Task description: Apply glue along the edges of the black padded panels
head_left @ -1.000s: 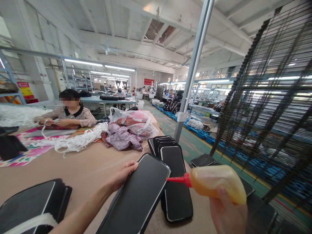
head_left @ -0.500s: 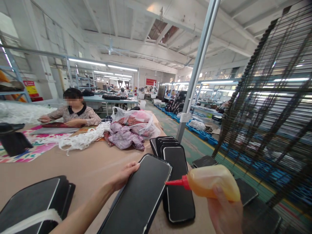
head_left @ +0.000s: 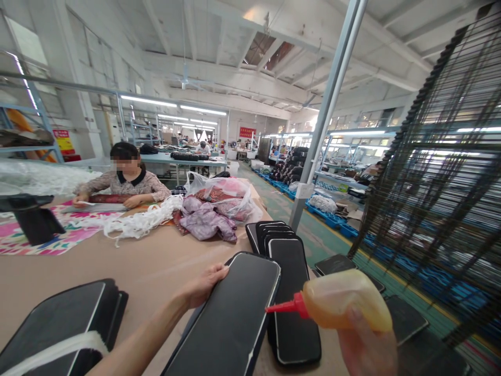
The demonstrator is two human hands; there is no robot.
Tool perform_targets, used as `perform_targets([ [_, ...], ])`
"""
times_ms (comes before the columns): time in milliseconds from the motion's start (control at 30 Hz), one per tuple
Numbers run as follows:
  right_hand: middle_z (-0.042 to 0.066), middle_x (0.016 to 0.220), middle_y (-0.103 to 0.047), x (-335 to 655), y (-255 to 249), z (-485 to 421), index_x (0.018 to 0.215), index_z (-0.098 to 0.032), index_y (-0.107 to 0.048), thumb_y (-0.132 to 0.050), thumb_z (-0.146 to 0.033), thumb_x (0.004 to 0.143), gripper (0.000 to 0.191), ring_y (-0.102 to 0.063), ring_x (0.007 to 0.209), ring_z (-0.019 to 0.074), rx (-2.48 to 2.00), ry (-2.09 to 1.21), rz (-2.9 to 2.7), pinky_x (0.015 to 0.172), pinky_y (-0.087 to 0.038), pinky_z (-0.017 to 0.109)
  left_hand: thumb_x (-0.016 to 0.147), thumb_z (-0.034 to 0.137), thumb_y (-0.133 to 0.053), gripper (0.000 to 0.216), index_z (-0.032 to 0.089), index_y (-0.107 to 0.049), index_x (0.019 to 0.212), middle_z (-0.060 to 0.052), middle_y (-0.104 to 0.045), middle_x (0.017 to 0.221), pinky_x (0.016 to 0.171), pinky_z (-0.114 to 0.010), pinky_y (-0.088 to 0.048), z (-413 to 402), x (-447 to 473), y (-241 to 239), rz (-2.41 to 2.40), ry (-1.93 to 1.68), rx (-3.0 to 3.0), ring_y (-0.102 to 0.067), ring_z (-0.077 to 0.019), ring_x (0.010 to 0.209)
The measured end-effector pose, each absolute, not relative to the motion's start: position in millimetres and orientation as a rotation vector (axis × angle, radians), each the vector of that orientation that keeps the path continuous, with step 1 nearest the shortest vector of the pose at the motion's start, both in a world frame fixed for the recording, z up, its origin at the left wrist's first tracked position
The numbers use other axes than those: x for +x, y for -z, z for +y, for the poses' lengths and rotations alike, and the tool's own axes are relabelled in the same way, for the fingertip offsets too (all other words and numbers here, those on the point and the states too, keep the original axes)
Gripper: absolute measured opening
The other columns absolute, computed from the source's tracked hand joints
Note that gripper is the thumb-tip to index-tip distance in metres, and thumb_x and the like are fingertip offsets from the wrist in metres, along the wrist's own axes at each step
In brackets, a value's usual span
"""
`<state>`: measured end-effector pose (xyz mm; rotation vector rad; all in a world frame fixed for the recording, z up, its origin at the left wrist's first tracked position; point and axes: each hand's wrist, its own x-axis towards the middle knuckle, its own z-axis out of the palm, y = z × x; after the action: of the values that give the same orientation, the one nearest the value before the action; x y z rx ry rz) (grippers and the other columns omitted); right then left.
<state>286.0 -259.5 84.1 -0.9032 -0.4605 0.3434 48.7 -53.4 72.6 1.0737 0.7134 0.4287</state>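
My left hand (head_left: 207,286) grips the left edge of a long black panel (head_left: 229,318) with rounded corners and a pale line along its rim. The panel is tilted, and its lower end runs out of view. In my right hand (head_left: 366,339) is a squeeze bottle (head_left: 346,300) of amber liquid, lying nearly level. Its red nozzle (head_left: 287,306) points left, with the tip at the panel's right edge; whether it touches, I cannot tell. Behind the nozzle lies a stack of similar black panels (head_left: 295,334).
At lower left, more black panels (head_left: 50,318) are bundled with a white strap (head_left: 78,344). Purple cloth (head_left: 207,216) and white strips (head_left: 144,219) lie on the brown table (head_left: 156,261). A co-worker (head_left: 127,183) handles fabric across it. A metal post (head_left: 323,115) and wire rack (head_left: 430,146) stand right.
The nozzle tip has slid a little down along the panel's right edge. The whole view has shifted slightly. Across the table, the co-worker's hands have moved over the fabric.
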Motion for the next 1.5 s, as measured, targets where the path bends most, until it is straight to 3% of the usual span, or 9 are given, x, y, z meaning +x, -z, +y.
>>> perform_targets([
  [267, 0.005, 0.095, -0.069, 277, -87, -263, 0.105, -0.019, -0.065, -0.082, -0.028, 0.061, 0.048, -0.065, 0.088, 0.0226, -0.89, -0.441, -0.456, 0.076, -0.055, 0.028, 0.059, 0.054, -0.076, 0.047, 0.017, -0.052, 0.077, 0.005, -0.057, 0.064, 0.054, -0.02, -0.038, -48, 51, -66, 0.729, -0.413, 1.076, -0.051, -0.0082, 0.055],
  [567, 0.007, 0.095, -0.069, 254, -108, -263, 0.104, -0.02, -0.065, -0.083, -0.034, 0.057, 0.052, -0.065, 0.087, 0.0273, -0.931, -0.383, -0.405, 0.073, -0.056, 0.033, 0.058, 0.051, -0.078, 0.046, 0.017, -0.055, 0.078, 0.003, -0.061, 0.066, 0.056, -0.022, -0.04, -45, 57, -70, 0.73, -0.411, 1.09, -0.054, -0.0105, 0.057],
  [800, 0.008, 0.099, -0.068, 245, -106, -268, 0.1, -0.019, -0.066, -0.076, -0.038, 0.068, 0.038, -0.063, 0.094, 0.0288, -0.992, -0.429, -0.408, 0.076, -0.055, 0.037, 0.057, 0.05, -0.079, 0.044, 0.017, -0.057, 0.076, 0.003, -0.062, 0.065, 0.059, -0.023, -0.043, -39, 61, -64, 0.699, -0.399, 1.066, -0.055, -0.0113, 0.059],
  [933, 0.006, 0.09, -0.069, 249, -102, -270, 0.1, -0.019, -0.065, -0.079, -0.035, 0.065, 0.041, -0.063, 0.092, 0.0272, -1.005, -0.418, -0.4, 0.072, -0.055, 0.031, 0.06, 0.048, -0.078, 0.04, 0.016, -0.058, 0.074, 0.002, -0.062, 0.065, 0.061, -0.024, -0.044, -38, 64, -64, 0.673, -0.394, 1.063, -0.056, -0.0116, 0.059],
  [1100, 0.008, 0.092, -0.069, 243, -105, -273, 0.103, -0.018, -0.064, -0.076, -0.041, 0.068, 0.044, -0.064, 0.091, 0.0297, -1.023, -0.463, -0.466, 0.073, -0.055, 0.036, 0.06, 0.046, -0.079, 0.039, 0.016, -0.059, 0.074, 0.001, -0.063, 0.067, 0.062, -0.026, -0.045, -35, 67, -63, 0.667, -0.393, 1.055, -0.057, -0.0126, 0.06],
  [1300, 0.007, 0.1, -0.068, 235, -112, -275, 0.115, -0.02, -0.058, -0.078, -0.038, 0.067, 0.056, -0.064, 0.09, 0.0275, -1.021, -0.475, -0.427, 0.071, -0.054, 0.032, 0.058, 0.047, -0.079, 0.041, 0.015, -0.06, 0.076, 0.0, -0.064, 0.066, 0.064, -0.027, -0.046, -29, 69, -58, 0.665, -0.384, 1.051, -0.058, -0.0133, 0.06],
  [1500, 0.008, 0.092, -0.069, 225, -112, -275, 0.111, -0.019, -0.061, -0.074, -0.038, 0.072, 0.045, -0.065, 0.09, 0.0295, -1.05, -0.417, -0.45, 0.069, -0.056, 0.034, 0.056, 0.046, -0.081, 0.042, 0.015, -0.058, 0.074, 0.0, -0.065, 0.066, 0.063, -0.026, -0.045, -23, 71, -53, 0.672, -0.373, 1.052, -0.059, -0.0134, 0.06],
])
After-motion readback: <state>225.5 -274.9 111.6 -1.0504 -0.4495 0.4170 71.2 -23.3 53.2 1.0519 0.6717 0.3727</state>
